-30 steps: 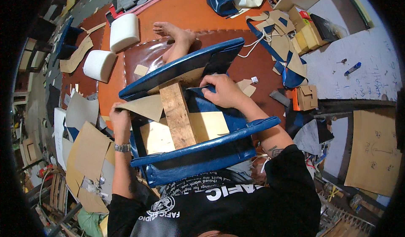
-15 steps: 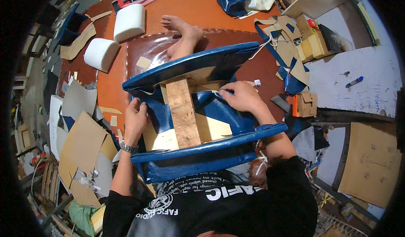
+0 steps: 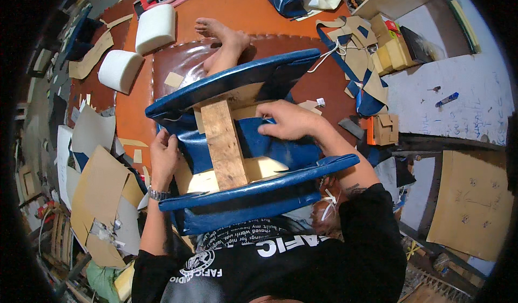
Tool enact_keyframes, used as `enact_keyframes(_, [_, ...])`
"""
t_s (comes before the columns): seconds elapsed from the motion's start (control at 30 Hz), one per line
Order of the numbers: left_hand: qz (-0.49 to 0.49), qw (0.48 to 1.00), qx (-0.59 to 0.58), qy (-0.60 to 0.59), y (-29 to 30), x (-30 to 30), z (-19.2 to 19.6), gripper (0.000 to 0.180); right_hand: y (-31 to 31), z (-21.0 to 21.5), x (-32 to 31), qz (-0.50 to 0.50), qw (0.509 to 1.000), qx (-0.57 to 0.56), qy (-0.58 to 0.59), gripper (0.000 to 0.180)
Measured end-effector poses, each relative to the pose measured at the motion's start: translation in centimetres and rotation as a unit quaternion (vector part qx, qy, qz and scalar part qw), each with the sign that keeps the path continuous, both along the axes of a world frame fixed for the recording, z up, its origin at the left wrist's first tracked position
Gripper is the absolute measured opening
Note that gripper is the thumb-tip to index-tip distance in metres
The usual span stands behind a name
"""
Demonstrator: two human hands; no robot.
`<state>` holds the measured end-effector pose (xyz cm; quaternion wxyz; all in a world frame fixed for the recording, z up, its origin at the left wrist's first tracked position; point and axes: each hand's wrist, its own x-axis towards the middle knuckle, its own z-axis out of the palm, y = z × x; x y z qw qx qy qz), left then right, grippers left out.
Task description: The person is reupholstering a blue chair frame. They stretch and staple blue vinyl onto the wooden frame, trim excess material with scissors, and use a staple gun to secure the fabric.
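Observation:
A wooden frame covered in glossy blue leatherette rests on my lap. Its two long padded panels, the far one (image 3: 232, 83) and the near one (image 3: 259, 184), stand apart with a bare wooden board (image 3: 224, 144) bridging them. Between the panels lies loose blue leatherette (image 3: 286, 151), with pale wood showing beneath. At the frame's left end, my left hand (image 3: 164, 156) is closed, thumb and fingers pinching the leatherette's edge; a metal watch (image 3: 158, 195) circles that wrist. My right hand (image 3: 291, 120) reaches inside, right of the board, its curled fingers closed on the leatherette's upper edge.
Two white foam blocks (image 3: 156, 29) lie on the orange and brown floor sheet (image 3: 232, 14), beyond my bare foot (image 3: 224, 38). Cardboard pieces (image 3: 100, 187) are piled at left. Blue and tan scraps (image 3: 364, 38), an orange box (image 3: 382, 129) and a white board (image 3: 469, 100) lie at right.
My right hand has shifted left along the leatherette's edge toward the wooden board, and the loose leatherette there has spread differently. My left hand keeps its place at the frame's left end.

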<state>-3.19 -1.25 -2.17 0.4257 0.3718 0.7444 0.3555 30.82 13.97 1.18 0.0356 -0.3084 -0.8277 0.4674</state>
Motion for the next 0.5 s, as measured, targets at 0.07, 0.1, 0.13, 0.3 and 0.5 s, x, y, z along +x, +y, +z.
enact_keyframes(0.07, [-0.028,0.998,0.048,-0.002,0.1,0.0,-0.5,0.012,0.7,1.1,0.7,-0.025,0.997,-0.058,-0.033,0.040])
enact_keyframes(0.1, [-0.028,0.997,0.067,0.018,0.1,0.1,-0.8,0.013,1.0,1.7,1.0,-0.011,0.996,-0.041,-0.083,0.038])
enact_keyframes(0.13, [-0.027,0.997,0.069,0.022,0.1,0.1,-0.9,0.013,1.2,2.4,1.1,0.005,0.992,-0.024,-0.122,0.037])
enact_keyframes(0.3, [0.029,0.990,0.133,0.033,0.1,0.5,-0.6,0.019,0.5,5.5,0.7,-0.015,0.961,0.090,-0.262,0.033])
enact_keyframes(0.5, [0.114,0.970,0.109,0.186,0.4,0.1,-0.1,0.018,0.1,6.9,-0.5,-0.076,0.958,0.133,-0.244,0.049])
